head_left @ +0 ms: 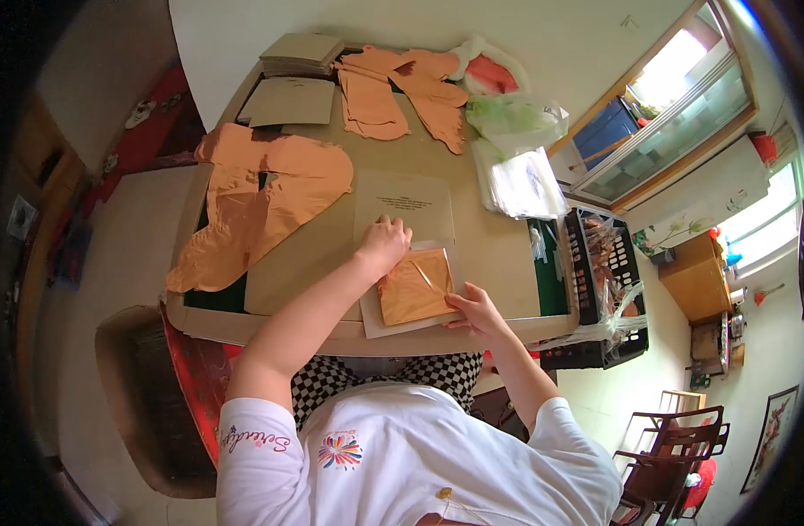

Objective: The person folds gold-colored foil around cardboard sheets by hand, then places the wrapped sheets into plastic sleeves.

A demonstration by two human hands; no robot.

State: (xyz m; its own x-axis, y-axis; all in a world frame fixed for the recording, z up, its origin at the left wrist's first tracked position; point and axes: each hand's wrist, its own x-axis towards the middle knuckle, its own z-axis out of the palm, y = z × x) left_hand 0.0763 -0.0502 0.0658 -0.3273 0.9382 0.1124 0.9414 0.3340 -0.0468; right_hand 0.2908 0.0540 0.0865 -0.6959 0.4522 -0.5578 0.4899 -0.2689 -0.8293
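At the left of the table (235,322), a large, shiny orange foil shape (305,171) lies spread out, its narrow end close to the near left edge. A sleeve or forearm brushing that end could drag it off, since foil so thin looks light and slippery. Beyond it, at the far left, a stack of square grey-brown cards (301,51) stands behind more loose cards (290,101); a knock might fan the stack out. More crumpled orange foil shapes (375,105) lie right of the cards, overlapping, so pulling one could shift or crease another.

In the middle, the left hand (386,244) is bent over the upper left corner of a folded orange foil square (413,287), beside a grey-brown card with small dark print (410,197). Whether its fingers grip or only press, I cannot tell. The square lies on a plain grey card (375,320) at the near edge of the table. The right hand, apart from the left, pinches the square's right side, thumb on top (474,309). If either hand let up, springy folds could open; uneven pressure could skew the square on its card, and a hard pinch could crease it.

To the right, slick clear plastic bags (520,180) sit near the table's far right edge and could slide if bumped. Beyond the near right edge, loose clear film (612,324) trails over a black plastic crate (634,346) and could snag the right elbow.
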